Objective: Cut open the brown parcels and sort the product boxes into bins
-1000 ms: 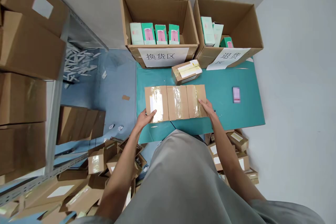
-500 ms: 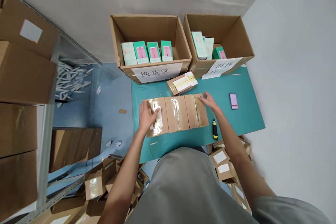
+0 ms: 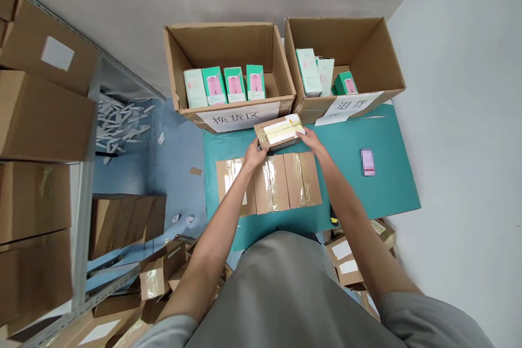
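My left hand (image 3: 255,155) and my right hand (image 3: 310,140) grip a small taped cardboard box (image 3: 281,131) by its two ends, thumbs on its upper side. It carries a white label with yellowish tape across it. Right below it, three taped cardboard boxes stand side by side in a row: a left one (image 3: 248,204), partly behind my left forearm, a middle one (image 3: 271,187) and a right one (image 3: 302,179). Beyond the held box are two large open cartons, a left one (image 3: 228,38) and a right one (image 3: 367,49), with paper signs and several green-and-white product boxes inside.
The green table (image 3: 387,147) bears a blurred pinkish card or phone (image 3: 367,162) at the right. A yellow-black utility knife (image 3: 334,217) is mostly hidden by my right forearm. Shelves with cartons (image 3: 36,201) rise at the left; opened boxes (image 3: 153,280) lie piled below.
Both hands have left the row of three boxes, moved away from my body and closed on the small labelled box behind it. My right forearm now covers most of the utility knife.
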### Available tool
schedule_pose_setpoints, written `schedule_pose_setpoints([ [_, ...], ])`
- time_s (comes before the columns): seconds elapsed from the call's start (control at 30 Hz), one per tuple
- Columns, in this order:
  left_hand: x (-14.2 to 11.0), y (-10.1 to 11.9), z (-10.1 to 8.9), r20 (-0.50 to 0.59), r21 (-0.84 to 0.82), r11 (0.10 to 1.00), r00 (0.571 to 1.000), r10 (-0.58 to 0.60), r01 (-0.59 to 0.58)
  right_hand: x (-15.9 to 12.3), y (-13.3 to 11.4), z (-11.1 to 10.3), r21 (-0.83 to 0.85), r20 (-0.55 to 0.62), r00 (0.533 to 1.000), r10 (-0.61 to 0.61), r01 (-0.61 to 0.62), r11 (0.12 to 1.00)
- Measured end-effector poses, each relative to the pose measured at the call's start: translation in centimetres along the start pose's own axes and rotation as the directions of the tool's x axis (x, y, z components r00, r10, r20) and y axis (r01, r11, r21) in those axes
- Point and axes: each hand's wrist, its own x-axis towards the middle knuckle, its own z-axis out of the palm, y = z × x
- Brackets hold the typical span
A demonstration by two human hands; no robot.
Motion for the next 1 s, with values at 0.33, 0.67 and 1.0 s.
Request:
schedule_pose_setpoints([
  [0.33, -14.1, 8.7, -6.2, -0.151, -0.045, 0.965, 0.957, 0.248, -0.257, -21.6, -3.5, -3.2, 0.043, -0.03, 0.948, -0.317, 0.318, 0.947],
  [0.67, -27.2, 2.4, -3.7, -0.153, -0.083, 0.993, 0.984, -0.093, 0.081, -31.6, 4.5, -3.6, 0.024, -0.032, 0.996, -0.08, 0.081, 0.996],
  [1.0, -24.1, -7.1, -10.7, -0.212, -0.067, 0.905, 0.88, -0.425, 0.42, -26.4, 12.0, -3.0, 0.101, 0.061, 0.949, 0.31, -0.315, 0.944],
])
